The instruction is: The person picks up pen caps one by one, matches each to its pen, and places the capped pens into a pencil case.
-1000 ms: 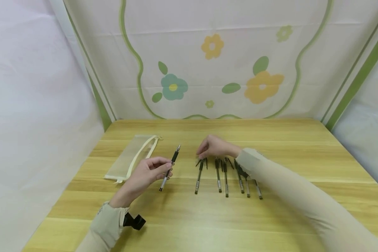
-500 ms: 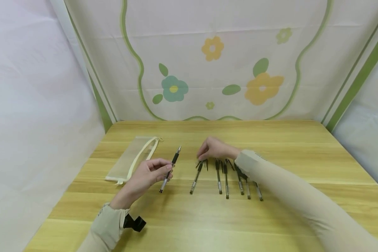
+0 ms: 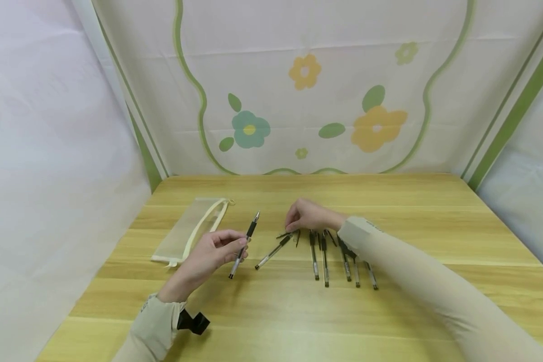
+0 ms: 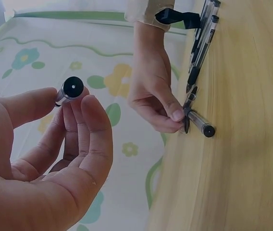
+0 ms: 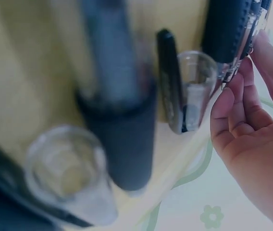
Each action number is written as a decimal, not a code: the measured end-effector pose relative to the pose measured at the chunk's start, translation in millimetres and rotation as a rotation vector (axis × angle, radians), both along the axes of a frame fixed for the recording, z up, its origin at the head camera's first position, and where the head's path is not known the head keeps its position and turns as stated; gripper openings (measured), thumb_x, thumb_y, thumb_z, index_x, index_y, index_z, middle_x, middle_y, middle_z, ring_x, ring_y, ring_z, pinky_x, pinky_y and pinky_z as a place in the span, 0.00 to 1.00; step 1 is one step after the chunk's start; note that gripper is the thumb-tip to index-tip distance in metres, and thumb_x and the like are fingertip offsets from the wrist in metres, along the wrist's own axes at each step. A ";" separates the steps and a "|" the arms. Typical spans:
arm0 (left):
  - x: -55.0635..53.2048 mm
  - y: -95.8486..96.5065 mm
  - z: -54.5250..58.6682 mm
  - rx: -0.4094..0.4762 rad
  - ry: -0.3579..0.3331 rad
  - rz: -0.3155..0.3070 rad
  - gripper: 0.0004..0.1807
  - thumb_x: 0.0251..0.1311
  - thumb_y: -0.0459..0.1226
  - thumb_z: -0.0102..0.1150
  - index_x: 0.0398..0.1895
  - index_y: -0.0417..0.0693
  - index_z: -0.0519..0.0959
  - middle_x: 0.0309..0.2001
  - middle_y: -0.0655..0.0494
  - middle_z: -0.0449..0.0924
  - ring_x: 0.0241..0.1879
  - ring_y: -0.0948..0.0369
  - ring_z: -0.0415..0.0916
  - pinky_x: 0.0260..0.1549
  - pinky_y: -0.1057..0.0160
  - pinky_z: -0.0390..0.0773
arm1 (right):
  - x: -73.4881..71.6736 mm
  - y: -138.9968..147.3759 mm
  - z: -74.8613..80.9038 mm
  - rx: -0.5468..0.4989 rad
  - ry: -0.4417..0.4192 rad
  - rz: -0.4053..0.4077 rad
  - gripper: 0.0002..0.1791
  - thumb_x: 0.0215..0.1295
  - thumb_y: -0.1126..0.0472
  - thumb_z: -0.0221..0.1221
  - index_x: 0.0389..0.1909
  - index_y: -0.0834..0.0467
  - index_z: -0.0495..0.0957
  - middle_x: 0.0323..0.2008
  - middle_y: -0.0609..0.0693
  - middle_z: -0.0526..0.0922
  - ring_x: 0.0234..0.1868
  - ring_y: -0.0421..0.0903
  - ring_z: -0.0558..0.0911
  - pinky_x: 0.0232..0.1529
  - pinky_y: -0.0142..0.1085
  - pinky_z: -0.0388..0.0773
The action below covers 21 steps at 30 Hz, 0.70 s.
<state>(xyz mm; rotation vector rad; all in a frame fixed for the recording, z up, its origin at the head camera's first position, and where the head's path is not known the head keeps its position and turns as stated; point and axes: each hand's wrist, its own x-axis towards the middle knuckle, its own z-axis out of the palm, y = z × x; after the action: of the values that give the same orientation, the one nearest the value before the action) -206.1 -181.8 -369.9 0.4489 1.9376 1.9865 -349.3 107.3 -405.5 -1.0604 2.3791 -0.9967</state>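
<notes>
My left hand (image 3: pixel 210 254) pinches a clear-barrelled gel pen (image 3: pixel 252 227) between thumb and fingers. Its black grip and bare metal tip point up and away; in the left wrist view, the black end (image 4: pixel 72 87) faces the camera. To the right, my right hand (image 3: pixel 311 215) is low over the table, thumb and fingertips pinching the far end of a second pen (image 3: pixel 271 254), which slants toward the left hand. Dark cap clips (image 3: pixel 297 238) show under these fingers. Blurred pens with black grips (image 5: pixel 127 144) and clear caps (image 5: pixel 196 77) fill the right wrist view.
Several more pens (image 3: pixel 325 261) lie side by side below the right wrist, partly hidden by the sleeve (image 3: pixel 355 231). A mesh zip pouch (image 3: pixel 181 234) with cream edging lies at the left. Behind the wooden table (image 3: pixel 298 322) hangs a flower-printed cloth (image 3: pixel 298 100).
The near end of the pen at my right hand has swung left, toward the left hand. The right hand has barely moved, and the left hand still holds its pen in place.
</notes>
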 end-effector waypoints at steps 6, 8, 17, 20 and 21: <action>0.1 0.1 -1.9 0.000 -0.002 -0.006 0.16 0.68 0.38 0.60 0.49 0.32 0.79 0.41 0.39 0.79 0.40 0.49 0.78 0.44 0.52 0.79 | -0.6 5.1 1.7 0.023 0.029 -0.009 0.02 0.65 0.62 0.65 0.34 0.54 0.86 0.32 0.42 0.85 0.35 0.41 0.83 0.41 0.36 0.80; 0.1 0.1 -2.0 0.001 -0.007 -0.003 0.16 0.68 0.38 0.61 0.49 0.32 0.79 0.42 0.39 0.79 0.40 0.50 0.78 0.44 0.52 0.79 | -0.2 7.0 4.3 0.022 0.036 -0.018 0.02 0.65 0.62 0.65 0.35 0.54 0.86 0.32 0.42 0.85 0.36 0.41 0.83 0.43 0.37 0.79; -1.4 0.5 -1.9 0.004 -0.025 -0.003 0.17 0.67 0.39 0.61 0.50 0.32 0.78 0.43 0.37 0.78 0.40 0.51 0.78 0.45 0.52 0.79 | 0.6 14.1 11.3 0.004 0.057 -0.052 0.02 0.66 0.61 0.65 0.34 0.53 0.86 0.32 0.43 0.86 0.35 0.42 0.83 0.42 0.38 0.79; -1.6 0.5 -2.9 0.003 -0.031 -0.002 0.18 0.67 0.39 0.62 0.51 0.33 0.78 0.44 0.37 0.78 0.40 0.52 0.78 0.46 0.53 0.79 | 4.2 18.0 14.3 -0.023 0.077 -0.066 0.02 0.66 0.61 0.65 0.34 0.53 0.86 0.32 0.43 0.85 0.35 0.42 0.83 0.41 0.39 0.78; -1.6 0.6 -3.3 0.002 -0.030 -0.001 0.18 0.67 0.39 0.62 0.51 0.33 0.78 0.44 0.38 0.78 0.40 0.52 0.78 0.46 0.53 0.79 | 6.7 19.7 16.4 -0.038 0.084 -0.070 0.02 0.66 0.61 0.65 0.34 0.53 0.85 0.32 0.44 0.85 0.35 0.42 0.83 0.41 0.39 0.79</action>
<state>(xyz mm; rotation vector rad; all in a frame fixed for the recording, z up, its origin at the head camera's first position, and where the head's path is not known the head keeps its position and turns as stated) -207.8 -181.3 -373.2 0.4178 1.9166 1.9833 -342.6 127.0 -389.0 -1.0583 2.4902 -1.0443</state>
